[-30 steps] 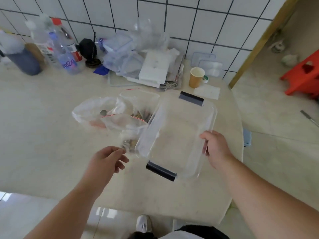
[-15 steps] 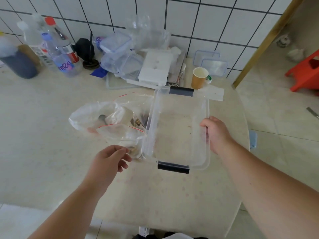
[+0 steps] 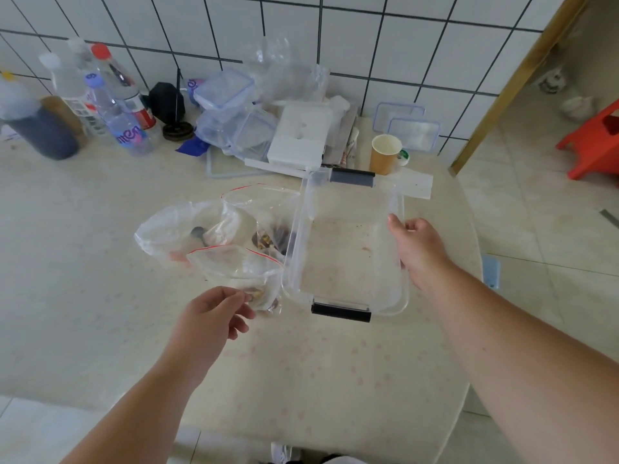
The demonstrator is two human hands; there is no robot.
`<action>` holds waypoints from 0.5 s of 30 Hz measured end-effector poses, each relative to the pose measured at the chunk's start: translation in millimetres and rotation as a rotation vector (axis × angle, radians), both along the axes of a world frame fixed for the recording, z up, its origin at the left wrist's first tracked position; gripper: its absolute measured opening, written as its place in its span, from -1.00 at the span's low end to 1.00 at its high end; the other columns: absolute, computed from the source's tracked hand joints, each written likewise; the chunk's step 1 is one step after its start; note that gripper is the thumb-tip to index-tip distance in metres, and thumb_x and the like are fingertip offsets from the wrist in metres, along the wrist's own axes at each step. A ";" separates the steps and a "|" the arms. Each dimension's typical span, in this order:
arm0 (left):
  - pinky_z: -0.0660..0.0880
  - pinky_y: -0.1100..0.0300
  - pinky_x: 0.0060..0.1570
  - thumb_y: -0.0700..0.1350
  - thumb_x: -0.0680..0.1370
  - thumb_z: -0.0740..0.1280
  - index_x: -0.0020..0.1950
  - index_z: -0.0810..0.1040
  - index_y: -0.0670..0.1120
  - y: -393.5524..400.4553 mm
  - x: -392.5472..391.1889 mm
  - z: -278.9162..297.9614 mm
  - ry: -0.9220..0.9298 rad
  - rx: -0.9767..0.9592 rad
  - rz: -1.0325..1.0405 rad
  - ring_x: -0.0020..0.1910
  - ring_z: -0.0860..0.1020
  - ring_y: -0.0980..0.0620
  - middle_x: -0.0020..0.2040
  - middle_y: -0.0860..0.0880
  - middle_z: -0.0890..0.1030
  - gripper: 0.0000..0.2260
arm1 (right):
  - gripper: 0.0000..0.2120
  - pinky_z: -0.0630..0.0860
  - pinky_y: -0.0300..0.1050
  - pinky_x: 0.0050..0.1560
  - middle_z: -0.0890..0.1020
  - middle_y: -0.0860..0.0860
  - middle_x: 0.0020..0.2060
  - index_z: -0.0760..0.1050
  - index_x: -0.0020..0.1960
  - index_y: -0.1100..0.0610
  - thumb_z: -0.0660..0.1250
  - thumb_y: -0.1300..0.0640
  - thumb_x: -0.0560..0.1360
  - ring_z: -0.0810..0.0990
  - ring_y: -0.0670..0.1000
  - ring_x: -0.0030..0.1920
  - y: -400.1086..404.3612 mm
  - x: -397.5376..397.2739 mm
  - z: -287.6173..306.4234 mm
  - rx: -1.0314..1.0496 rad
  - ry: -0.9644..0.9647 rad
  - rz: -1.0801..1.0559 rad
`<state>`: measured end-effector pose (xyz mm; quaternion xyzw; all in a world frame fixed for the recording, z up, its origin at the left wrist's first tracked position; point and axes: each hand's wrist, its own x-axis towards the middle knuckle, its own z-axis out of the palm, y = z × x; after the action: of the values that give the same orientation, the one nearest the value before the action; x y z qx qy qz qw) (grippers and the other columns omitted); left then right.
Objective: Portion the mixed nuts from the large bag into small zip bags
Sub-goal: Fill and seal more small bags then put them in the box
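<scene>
A clear plastic box (image 3: 348,249) with dark handles lies on the table, only crumbs inside. My right hand (image 3: 418,249) grips its right wall. To its left stand small zip bags with red seals: the near one (image 3: 241,272) holds nuts at its bottom, and my left hand (image 3: 214,316) pinches its lower edge. A second zip bag (image 3: 264,209) with nuts stands behind it. A larger cloudy bag (image 3: 174,229) lies further left.
Bottles (image 3: 114,105), a dark jar (image 3: 43,132), stacked clear food boxes (image 3: 231,118), a white box (image 3: 298,135) and a paper cup (image 3: 385,152) crowd the back by the tiled wall. The table edge runs along the right; a red stool (image 3: 596,139) stands on the floor.
My right hand has swung the clear box from tilted to flat and straight on the table. My left hand has moved forward and taken hold of the near zip bag.
</scene>
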<state>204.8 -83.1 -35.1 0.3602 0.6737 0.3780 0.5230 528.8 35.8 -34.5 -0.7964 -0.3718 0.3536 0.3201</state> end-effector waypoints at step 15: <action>0.46 0.05 -0.26 -0.17 0.56 0.31 -0.17 0.72 -0.02 -10.0 2.1 28.3 0.061 0.103 0.104 -0.37 0.59 -0.02 -0.21 -0.14 0.73 -0.79 | -0.98 0.36 -0.26 -0.33 0.61 -0.15 -0.23 0.53 -0.12 -0.05 0.36 0.06 0.48 0.56 -0.19 -0.23 -46.1 -20.4 38.8 0.244 -0.034 0.154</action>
<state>206.9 -93.1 -6.8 0.3625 0.6868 0.4276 0.4627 508.4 -10.3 4.4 -0.7265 -0.4772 0.3159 0.3804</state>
